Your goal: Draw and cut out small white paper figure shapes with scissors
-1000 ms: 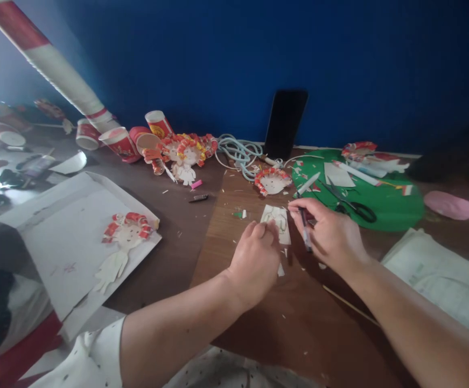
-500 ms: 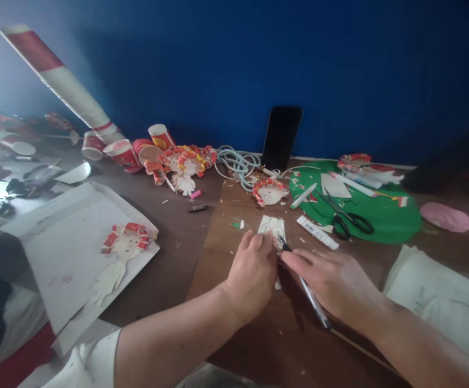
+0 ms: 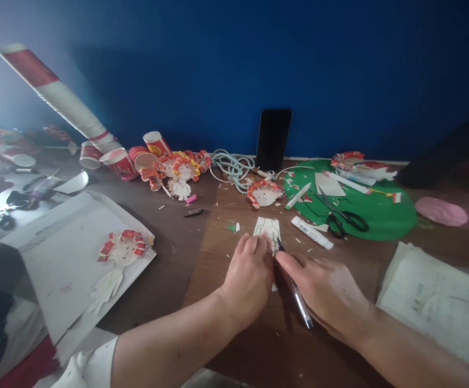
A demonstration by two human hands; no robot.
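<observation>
A small white paper piece (image 3: 267,227) with a drawn outline lies on the brown table. My left hand (image 3: 250,275) rests over its lower part, fingers together and bent, holding it down. In my right hand (image 3: 325,283) is a dark-tipped pen (image 3: 300,306) with a clear barrel, its tip at the paper's right side beside my left fingers. Part of the paper is hidden under my left hand. Beyond the paper lies a paper doll head (image 3: 265,195) with a red and white curled rim. A white glue tube (image 3: 312,233) lies to the right.
Black-handled scissors (image 3: 345,221) and a green-capped marker (image 3: 298,196) lie on a green sheet (image 3: 391,213). A phone (image 3: 273,140) leans against the blue wall. At left, a white box lid (image 3: 56,269) holds a paper doll (image 3: 117,256). A stack of paper (image 3: 432,302) sits at right.
The pen in my right hand has turned slightly more upright. Both hands stay at the paper. The whole view has shifted a little.
</observation>
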